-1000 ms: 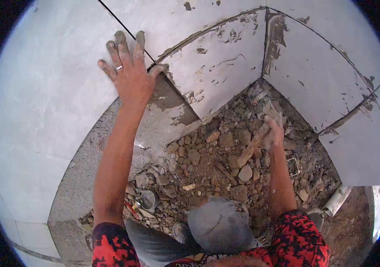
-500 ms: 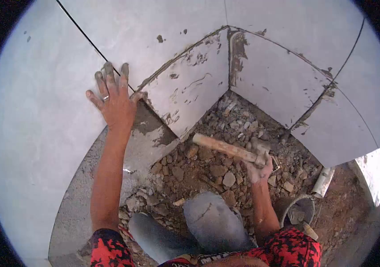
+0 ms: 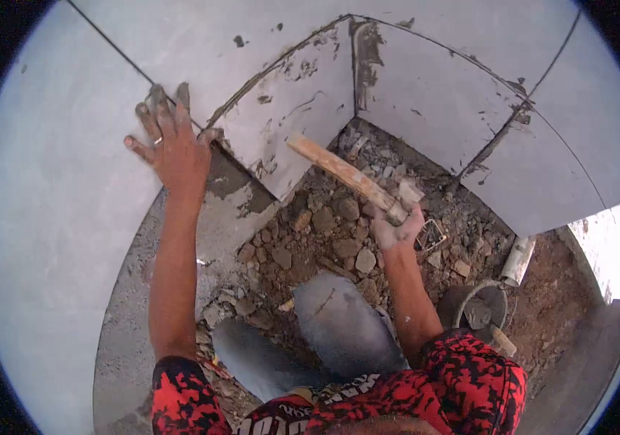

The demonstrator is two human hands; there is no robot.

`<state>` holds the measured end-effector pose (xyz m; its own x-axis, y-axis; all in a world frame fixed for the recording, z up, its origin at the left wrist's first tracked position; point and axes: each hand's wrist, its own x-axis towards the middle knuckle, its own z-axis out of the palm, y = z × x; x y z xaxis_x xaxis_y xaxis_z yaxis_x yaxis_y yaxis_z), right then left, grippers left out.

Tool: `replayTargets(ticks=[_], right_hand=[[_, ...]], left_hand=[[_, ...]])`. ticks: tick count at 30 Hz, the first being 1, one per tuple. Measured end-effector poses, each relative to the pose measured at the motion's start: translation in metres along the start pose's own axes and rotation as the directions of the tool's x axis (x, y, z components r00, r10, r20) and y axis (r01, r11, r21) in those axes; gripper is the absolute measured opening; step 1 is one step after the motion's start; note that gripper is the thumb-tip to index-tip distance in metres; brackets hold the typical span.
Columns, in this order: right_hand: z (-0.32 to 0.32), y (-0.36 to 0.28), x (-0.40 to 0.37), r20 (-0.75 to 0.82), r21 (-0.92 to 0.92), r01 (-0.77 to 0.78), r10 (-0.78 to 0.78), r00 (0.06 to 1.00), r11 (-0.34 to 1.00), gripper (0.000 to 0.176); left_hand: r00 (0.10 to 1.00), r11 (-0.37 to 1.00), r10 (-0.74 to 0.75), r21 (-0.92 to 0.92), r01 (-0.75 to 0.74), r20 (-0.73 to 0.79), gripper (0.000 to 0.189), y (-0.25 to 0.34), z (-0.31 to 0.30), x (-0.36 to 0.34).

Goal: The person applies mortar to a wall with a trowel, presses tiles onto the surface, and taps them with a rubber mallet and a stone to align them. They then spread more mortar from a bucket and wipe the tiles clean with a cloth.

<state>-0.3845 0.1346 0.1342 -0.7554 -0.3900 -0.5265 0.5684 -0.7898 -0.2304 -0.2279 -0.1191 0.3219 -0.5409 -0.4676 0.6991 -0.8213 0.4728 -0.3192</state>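
My left hand [image 3: 179,156], smeared with grey mortar and wearing a ring, lies with fingers spread on a large pale tile [image 3: 92,210]. Its fingertips reach the dark joint, and the thumb is at the corner of a smaller tile panel [image 3: 295,94]. In my right hand [image 3: 395,230] is a hammer [image 3: 342,172], gripped at its head end. The wooden handle points up and left, its free end overlapping the smaller panel. Fingers partly hide the hammer head. Another tile panel [image 3: 433,101] meets the smaller one at an inside corner, with mortar smears on both.
Broken stones and soil [image 3: 324,225] cover the ground below the panels, around my knees [image 3: 342,319]. To the right are a bucket [image 3: 502,299] and a short white pipe [image 3: 519,261]. A rough cement surface [image 3: 216,225] borders the tiles at left.
My right hand has lifted the hammer up and left, bringing the handle end over the smaller panel. My left hand stays on the tile; the whole view has shifted slightly.
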Motion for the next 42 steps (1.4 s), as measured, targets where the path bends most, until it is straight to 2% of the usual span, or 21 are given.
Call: replayTargets(ticks=[2, 3, 6, 9, 12, 13, 16, 20, 22, 24, 25, 28, 30, 31, 32, 33, 34, 36, 38, 40, 42], right_hand=[[-0.005, -0.001, 0.0, 0.035, -0.173, 0.122, -0.117, 0.992, 0.977, 0.03], [0.023, -0.003, -0.025, -0.064, -0.018, 0.065, -0.066, 0.996, 0.998, 0.032], [0.011, -0.014, -0.018, 0.291, -0.096, 0.193, -0.158, 0.944, 0.976, 0.034], [0.042, -0.01, -0.036, 0.322, 0.087, 0.113, -0.135, 0.937, 0.99, 0.034], [0.061, 0.014, -0.025, 0.179, 0.029, 0.118, -0.121, 0.976, 0.993, 0.035], [0.022, 0.024, 0.035, 0.199, -0.152, 0.137, -0.105, 0.974, 0.979, 0.035], [0.051, 0.019, 0.003, 0.122, -0.062, 0.091, -0.083, 0.989, 0.994, 0.035], [0.06, 0.003, -0.016, 0.291, 0.094, 0.089, -0.113, 0.95, 0.992, 0.033], [0.064, 0.015, -0.009, 0.26, 0.051, 0.125, -0.134, 0.956, 0.991, 0.033], [0.075, 0.022, -0.01, 0.011, -0.079, 0.109, -0.108, 0.994, 0.991, 0.034], [0.074, 0.018, -0.009, 0.015, -0.07, 0.114, -0.114, 0.993, 0.991, 0.034], [0.059, 0.008, -0.007, 0.384, 0.091, 0.089, -0.117, 0.916, 0.992, 0.039], [0.057, 0.011, 0.001, 0.374, 0.116, 0.053, -0.093, 0.923, 0.992, 0.038], [0.044, 0.02, 0.028, 0.306, -0.294, 0.326, -0.235, 0.923, 0.898, 0.034], [0.036, 0.023, 0.043, 0.299, -0.652, 0.481, -0.384, 0.874, 0.587, 0.031], [0.062, 0.017, 0.021, 0.081, -0.221, 0.176, -0.161, 0.984, 0.959, 0.028], [0.071, 0.01, 0.016, 0.088, -0.21, 0.183, -0.168, 0.982, 0.961, 0.028], [0.075, 0.003, 0.009, 0.104, 0.134, 0.074, -0.088, 0.991, 0.988, 0.024], [0.079, 0.003, 0.012, 0.241, 0.137, 0.084, -0.116, 0.964, 0.987, 0.022], [0.087, 0.009, 0.027, 0.177, -0.112, 0.261, -0.239, 0.955, 0.959, 0.031], [0.091, 0.0, 0.042, 0.068, 0.011, 0.184, -0.184, 0.981, 0.983, 0.029]], left_hand=[[0.996, 0.995, 0.027, -0.094, -0.036, -0.088, 0.089, -0.005, 0.005, 0.0], [0.998, 0.996, 0.016, -0.088, -0.021, -0.06, 0.091, -0.004, 0.005, 0.0], [1.0, 0.999, 0.002, -0.04, -0.002, 0.008, 0.093, -0.005, 0.006, 0.001], [1.0, 0.999, 0.013, -0.05, -0.014, -0.022, 0.096, -0.008, 0.013, 0.0], [0.999, 0.995, 0.021, -0.098, -0.025, -0.038, 0.085, -0.006, 0.006, 0.0], [0.997, 0.99, 0.033, -0.136, -0.043, -0.076, 0.074, -0.005, 0.004, 0.0], [0.999, 0.999, 0.001, -0.036, 0.0, 0.037, 0.095, -0.007, 0.01, 0.0], [0.999, 0.998, 0.0, -0.058, 0.003, 0.044, 0.093, -0.005, 0.009, 0.001], [0.999, 0.992, 0.015, -0.125, -0.02, -0.047, 0.093, -0.006, 0.012, 0.0], [0.999, 0.991, 0.022, -0.13, -0.028, -0.048, 0.092, -0.004, 0.008, -0.001], [0.998, 0.991, 0.017, -0.129, -0.024, -0.053, 0.091, -0.004, 0.007, 0.0], [1.0, 0.996, 0.011, -0.092, -0.011, 0.0, 0.09, -0.003, 0.001, 0.001], [1.0, 0.992, 0.014, -0.122, -0.016, -0.018, 0.09, -0.003, 0.005, 0.001], [0.999, 0.988, 0.017, -0.151, -0.023, -0.036, 0.09, -0.004, 0.007, -0.001], [0.999, 0.987, 0.023, -0.155, -0.028, -0.034, 0.09, -0.003, 0.007, -0.004], [1.0, 0.989, 0.02, -0.149, -0.022, -0.012, 0.09, -0.004, 0.007, -0.004], [1.0, 0.99, 0.015, -0.141, -0.014, 0.004, 0.091, -0.005, 0.007, -0.001], [0.999, 0.993, 0.006, -0.117, -0.001, 0.039, 0.091, -0.003, 0.001, -0.001], [0.997, 0.995, -0.01, -0.099, 0.017, 0.074, 0.091, -0.001, -0.003, 0.002], [0.996, 0.995, -0.022, -0.091, 0.03, 0.088, 0.091, 0.001, -0.005, 0.002], [0.994, 0.996, -0.022, -0.081, 0.03, 0.106, 0.091, 0.003, -0.008, 0.002]])
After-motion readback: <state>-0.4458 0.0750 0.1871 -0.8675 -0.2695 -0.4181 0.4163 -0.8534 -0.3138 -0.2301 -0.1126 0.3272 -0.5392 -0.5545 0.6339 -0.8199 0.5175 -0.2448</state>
